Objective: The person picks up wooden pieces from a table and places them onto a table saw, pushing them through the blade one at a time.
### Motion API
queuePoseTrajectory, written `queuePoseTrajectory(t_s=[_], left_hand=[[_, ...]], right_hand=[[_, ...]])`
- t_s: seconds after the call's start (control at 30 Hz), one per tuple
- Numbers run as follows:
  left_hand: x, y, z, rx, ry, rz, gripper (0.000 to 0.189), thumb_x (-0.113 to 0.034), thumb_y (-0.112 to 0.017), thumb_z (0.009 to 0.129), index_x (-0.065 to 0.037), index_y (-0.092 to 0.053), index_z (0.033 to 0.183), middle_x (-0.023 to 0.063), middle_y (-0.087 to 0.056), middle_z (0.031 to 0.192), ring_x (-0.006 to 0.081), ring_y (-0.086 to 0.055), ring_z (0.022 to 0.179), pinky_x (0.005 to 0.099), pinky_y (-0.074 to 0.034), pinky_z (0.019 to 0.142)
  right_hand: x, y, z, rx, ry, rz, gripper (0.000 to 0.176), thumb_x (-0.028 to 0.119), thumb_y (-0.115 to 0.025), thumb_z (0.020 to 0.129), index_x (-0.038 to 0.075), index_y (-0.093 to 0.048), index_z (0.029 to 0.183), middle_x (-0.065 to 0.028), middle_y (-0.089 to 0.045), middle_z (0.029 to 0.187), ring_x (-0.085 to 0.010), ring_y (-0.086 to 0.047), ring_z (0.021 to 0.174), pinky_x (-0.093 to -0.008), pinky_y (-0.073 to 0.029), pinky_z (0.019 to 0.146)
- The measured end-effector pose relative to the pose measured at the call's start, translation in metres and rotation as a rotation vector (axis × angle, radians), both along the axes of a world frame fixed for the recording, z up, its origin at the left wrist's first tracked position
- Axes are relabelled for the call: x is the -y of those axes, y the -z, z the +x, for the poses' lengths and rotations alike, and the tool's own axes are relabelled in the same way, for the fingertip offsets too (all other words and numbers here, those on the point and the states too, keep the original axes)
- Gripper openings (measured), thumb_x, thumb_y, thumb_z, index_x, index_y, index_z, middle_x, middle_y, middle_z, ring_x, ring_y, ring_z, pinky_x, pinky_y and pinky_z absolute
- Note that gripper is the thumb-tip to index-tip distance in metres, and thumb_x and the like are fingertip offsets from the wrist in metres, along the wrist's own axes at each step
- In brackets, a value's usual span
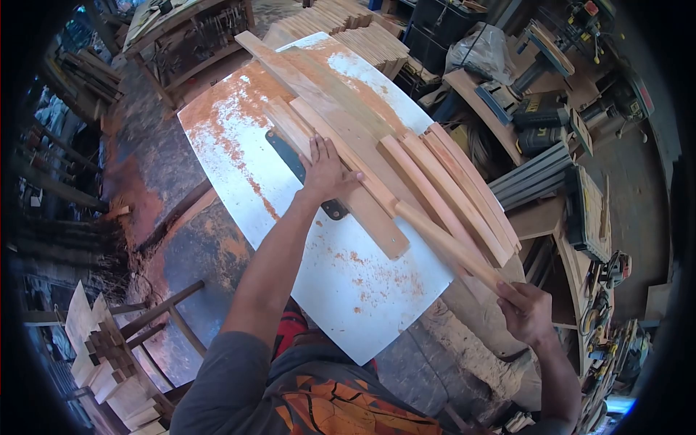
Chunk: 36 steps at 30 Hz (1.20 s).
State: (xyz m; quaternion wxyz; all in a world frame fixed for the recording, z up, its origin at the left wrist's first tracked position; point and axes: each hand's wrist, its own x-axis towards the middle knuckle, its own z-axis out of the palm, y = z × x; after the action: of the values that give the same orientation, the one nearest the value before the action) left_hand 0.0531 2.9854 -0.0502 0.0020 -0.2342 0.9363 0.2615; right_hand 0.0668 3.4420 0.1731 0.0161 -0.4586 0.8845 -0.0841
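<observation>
My left hand (326, 170) lies with its fingers and thumb spread on a wooden strip (373, 190) and the flat board beside it (377, 228). My right hand (525, 312) is closed around the near end of a second wooden strip (449, 243), past the table's right edge. This strip's far end meets the near end of the first, roughly in line with it. Under the flat board, a dark insert plate (333, 209) shows in the white tabletop (348, 290). A long wide plank (319, 94) runs diagonally along the strips' right side.
Several cut wooden strips (453, 196) lie side by side on the right of the table. Orange sawdust (232, 109) covers parts of the top. Stacked boards (362, 43) stand behind, a tool-laden bench (500, 130) at right, and a wooden rack (167, 312) at lower left.
</observation>
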Motion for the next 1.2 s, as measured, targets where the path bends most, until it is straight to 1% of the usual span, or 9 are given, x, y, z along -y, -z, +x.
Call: queuePoseTrajectory(t_s=[0.03, 0.17, 0.23, 0.37, 0.43, 0.47, 0.53, 1.13, 1.2], left_hand=[[0.001, 0.000, 0.000, 0.000, -0.003, 0.000, 0.129, -0.068, -0.068, 0.078, 0.019, -0.005, 0.150, 0.0396, -0.004, 0.158, 0.0470, 0.006, 0.151, 0.0712, -0.004, 0.115], [0.007, -0.003, -0.001, 0.006, 0.006, -0.002, 0.129, -0.068, -0.068, 0.079, 0.019, -0.005, 0.150, 0.0395, -0.004, 0.158, 0.0468, 0.007, 0.151, 0.0698, -0.004, 0.116], [0.009, -0.005, -0.002, 0.016, 0.006, -0.006, 0.128, -0.067, -0.068, 0.079, 0.019, -0.005, 0.150, 0.0395, -0.004, 0.158, 0.0468, 0.007, 0.151, 0.0692, -0.004, 0.116], [0.016, -0.008, -0.003, 0.041, 0.005, -0.002, 0.127, -0.066, -0.067, 0.080, 0.018, -0.004, 0.150, 0.0392, -0.003, 0.159, 0.0462, 0.008, 0.151, 0.0678, -0.004, 0.117], [0.018, -0.008, -0.004, 0.042, 0.004, -0.004, 0.126, -0.066, -0.067, 0.080, 0.018, -0.003, 0.150, 0.0389, -0.003, 0.159, 0.0459, 0.008, 0.152, 0.0675, -0.004, 0.117], [0.019, -0.008, -0.005, 0.048, 0.000, -0.018, 0.126, -0.065, -0.067, 0.081, 0.018, -0.003, 0.151, 0.0384, -0.003, 0.159, 0.0453, 0.008, 0.152, 0.0672, -0.004, 0.117], [0.022, -0.009, -0.005, 0.056, -0.008, -0.030, 0.125, -0.064, -0.067, 0.081, 0.017, -0.003, 0.151, 0.0378, -0.003, 0.159, 0.0448, 0.008, 0.152, 0.0670, -0.004, 0.117], [0.054, -0.007, -0.013, 0.032, -0.022, -0.047, 0.124, -0.064, -0.069, 0.080, 0.016, -0.007, 0.151, 0.0348, -0.010, 0.160, 0.0459, 0.003, 0.152, 0.0661, -0.005, 0.118], [0.059, -0.008, -0.015, 0.065, -0.015, -0.041, 0.126, -0.064, -0.069, 0.079, 0.015, -0.005, 0.152, 0.0357, -0.002, 0.161, 0.0437, 0.006, 0.152, 0.0637, -0.006, 0.119]], right_hand=[[0.001, 0.000, -0.001, 0.002, -0.018, -0.009, 0.040, 0.003, -0.076, 0.075, 0.011, -0.071, 0.113, -0.0131, -0.071, 0.088, -0.0307, -0.067, 0.068, -0.0380, -0.053, 0.057], [0.003, 0.004, -0.002, -0.009, -0.023, -0.005, 0.040, 0.003, -0.076, 0.075, 0.011, -0.070, 0.113, -0.0134, -0.071, 0.089, -0.0311, -0.068, 0.069, -0.0381, -0.054, 0.058], [0.003, 0.008, -0.003, -0.036, -0.009, -0.001, 0.043, 0.007, -0.078, 0.075, 0.019, -0.069, 0.115, -0.0083, -0.071, 0.089, -0.0290, -0.068, 0.070, -0.0395, -0.055, 0.057], [0.009, 0.008, -0.006, -0.039, -0.016, -0.004, 0.043, 0.007, -0.078, 0.075, 0.019, -0.069, 0.115, -0.0083, -0.071, 0.089, -0.0287, -0.068, 0.070, -0.0395, -0.054, 0.057], [0.013, 0.006, -0.006, -0.004, -0.031, 0.007, 0.042, 0.002, -0.077, 0.074, 0.011, -0.070, 0.115, -0.0139, -0.072, 0.091, -0.0311, -0.069, 0.071, -0.0382, -0.054, 0.059], [0.014, 0.008, -0.006, -0.002, -0.031, 0.007, 0.042, 0.002, -0.077, 0.074, 0.011, -0.070, 0.115, -0.0139, -0.072, 0.091, -0.0311, -0.069, 0.071, -0.0382, -0.054, 0.059], [0.015, 0.011, -0.006, -0.042, -0.021, -0.001, 0.044, 0.007, -0.077, 0.075, 0.019, -0.069, 0.116, -0.0087, -0.071, 0.090, -0.0287, -0.067, 0.069, -0.0390, -0.054, 0.056], [0.043, 0.018, -0.010, -0.028, -0.032, -0.015, 0.042, 0.005, -0.077, 0.077, 0.018, -0.066, 0.116, -0.0099, -0.070, 0.092, -0.0291, -0.068, 0.072, -0.0398, -0.055, 0.060], [0.046, 0.019, -0.011, -0.028, -0.034, -0.018, 0.042, 0.005, -0.077, 0.078, 0.018, -0.066, 0.116, -0.0098, -0.070, 0.092, -0.0289, -0.068, 0.072, -0.0398, -0.055, 0.060]])
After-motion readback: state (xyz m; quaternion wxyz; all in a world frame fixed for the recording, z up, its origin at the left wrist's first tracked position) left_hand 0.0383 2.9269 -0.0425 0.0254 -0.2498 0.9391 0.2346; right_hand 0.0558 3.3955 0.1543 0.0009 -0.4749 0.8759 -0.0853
